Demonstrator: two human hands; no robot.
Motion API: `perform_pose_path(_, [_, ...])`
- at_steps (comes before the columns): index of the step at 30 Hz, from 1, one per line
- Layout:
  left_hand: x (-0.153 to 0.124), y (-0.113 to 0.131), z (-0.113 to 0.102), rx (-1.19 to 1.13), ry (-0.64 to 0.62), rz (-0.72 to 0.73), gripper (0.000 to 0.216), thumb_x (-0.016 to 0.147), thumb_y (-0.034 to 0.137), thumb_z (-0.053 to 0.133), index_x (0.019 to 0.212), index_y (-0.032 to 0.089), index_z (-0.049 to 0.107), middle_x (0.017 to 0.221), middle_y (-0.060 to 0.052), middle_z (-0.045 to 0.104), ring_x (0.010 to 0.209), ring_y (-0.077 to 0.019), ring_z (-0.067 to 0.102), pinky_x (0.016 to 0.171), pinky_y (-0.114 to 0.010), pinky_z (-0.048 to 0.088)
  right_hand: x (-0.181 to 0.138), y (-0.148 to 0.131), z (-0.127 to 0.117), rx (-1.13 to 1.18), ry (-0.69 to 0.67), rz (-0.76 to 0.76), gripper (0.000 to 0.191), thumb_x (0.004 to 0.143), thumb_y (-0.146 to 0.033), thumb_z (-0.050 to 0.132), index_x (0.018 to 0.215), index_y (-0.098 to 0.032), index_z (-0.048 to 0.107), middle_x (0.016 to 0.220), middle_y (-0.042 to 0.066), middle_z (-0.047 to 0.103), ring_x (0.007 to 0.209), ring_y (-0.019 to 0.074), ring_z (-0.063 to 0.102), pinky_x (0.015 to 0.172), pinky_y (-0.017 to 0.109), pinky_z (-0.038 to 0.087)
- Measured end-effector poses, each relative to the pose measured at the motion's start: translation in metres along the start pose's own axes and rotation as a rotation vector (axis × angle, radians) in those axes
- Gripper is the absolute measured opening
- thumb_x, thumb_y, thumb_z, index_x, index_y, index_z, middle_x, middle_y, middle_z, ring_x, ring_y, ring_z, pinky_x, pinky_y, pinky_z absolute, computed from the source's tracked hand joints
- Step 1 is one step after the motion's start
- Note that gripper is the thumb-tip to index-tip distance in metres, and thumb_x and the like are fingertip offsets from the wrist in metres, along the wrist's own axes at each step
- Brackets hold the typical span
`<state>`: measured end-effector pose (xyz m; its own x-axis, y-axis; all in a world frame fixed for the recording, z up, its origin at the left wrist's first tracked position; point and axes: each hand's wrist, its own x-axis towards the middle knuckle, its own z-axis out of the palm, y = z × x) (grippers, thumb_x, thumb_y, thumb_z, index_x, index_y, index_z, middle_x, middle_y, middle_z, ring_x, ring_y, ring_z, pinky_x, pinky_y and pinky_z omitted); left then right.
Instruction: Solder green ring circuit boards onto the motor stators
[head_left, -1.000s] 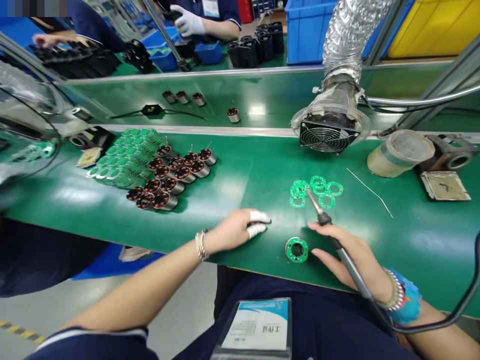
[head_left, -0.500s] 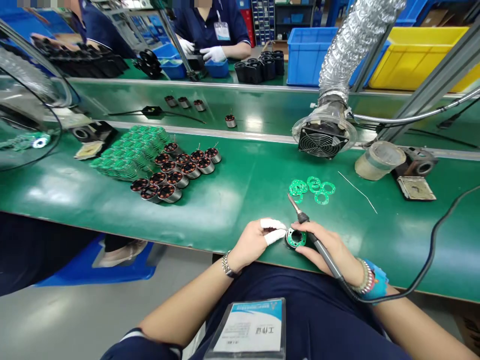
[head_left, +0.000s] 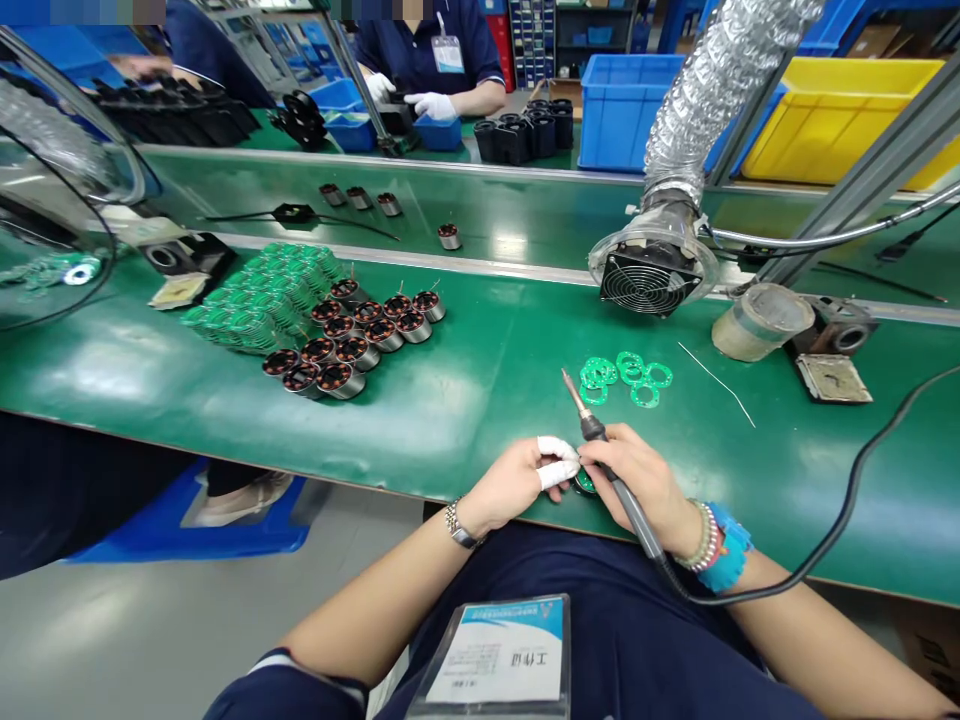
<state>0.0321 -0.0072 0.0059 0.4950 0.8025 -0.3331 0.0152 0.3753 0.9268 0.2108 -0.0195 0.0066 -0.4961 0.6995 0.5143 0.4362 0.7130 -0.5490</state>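
A soldering iron (head_left: 624, 492) lies through my right hand (head_left: 651, 480), its tip pointing up and away over the bench. Fingertips of that hand also reach a small motor stator topped by a green ring circuit board (head_left: 586, 483), near the bench's front edge. White finger covers are on the thumb and a finger of my left hand (head_left: 514, 487). Those fingers close at the stator's left edge and meet the right fingertips there. Both hands hide much of the stator, and any wire between the fingertips is too small to make out.
Loose green ring boards (head_left: 630, 375) lie beyond my hands, with a bent solder wire (head_left: 716, 382) to their right. Several stators (head_left: 356, 350) and stacked boards (head_left: 266, 295) stand left. A fan (head_left: 649, 285) hangs behind; the iron's cable (head_left: 847, 530) loops right. A co-worker's gloved hands (head_left: 431, 105) work opposite.
My right hand has shifted left and closed in over the stator, covering more of its board. The iron's tip has moved left and up. Left and right fingertips now meet.
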Motion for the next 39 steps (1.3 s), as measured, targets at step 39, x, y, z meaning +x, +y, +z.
perform_pose_path(39, [0.002, 0.0, -0.007, 0.005, -0.033, -0.048, 0.015, 0.073, 0.026, 0.065, 0.073, 0.014, 0.056, 0.066, 0.0, 0.061, 0.062, -0.011, 0.06, 0.066, -0.026, 0.05, -0.015, -0.029, -0.061, 0.194, 0.028, 0.232, 0.022, 0.078, -0.008, 0.054, 0.096, -0.017, 0.065, 0.071, 0.004, 0.064, 0.064, 0.015, 0.059, 0.058, 0.03, 0.05])
